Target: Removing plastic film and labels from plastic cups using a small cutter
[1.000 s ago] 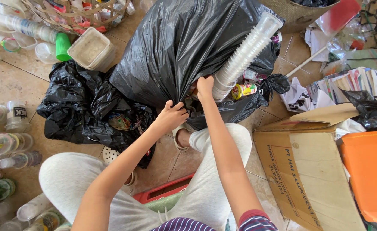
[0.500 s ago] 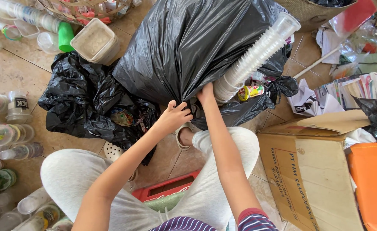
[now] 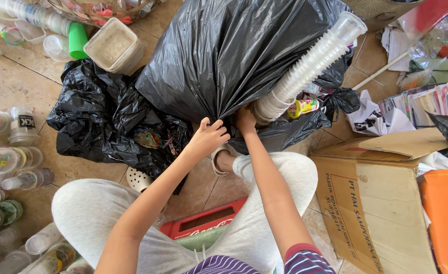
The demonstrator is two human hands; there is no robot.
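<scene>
**Both hands at the neck of the bag**

Left to right. Loose bottles (image 3: 10, 167) along the left edge, on the tile. Crumpled black plastic (image 3: 107, 124) left of centre, apart from the grip. Left hand (image 3: 209, 136) clamped on the gathered neck of the bag (image 3: 234, 56), fingers curled into the folds. Right hand (image 3: 245, 121) just beside it, pressed to the same neck; grip there partly hidden, cannot tell how tight. Bag up and away from both hands, bulk fanning out from the pinch point, long axis running from the hands toward top of view. Glossy black, full, creases radiating from the neck. Cup stack (image 3: 310, 63) slanting up-right, base near the right hand. Cardboard box (image 3: 381, 203) far right.
</scene>
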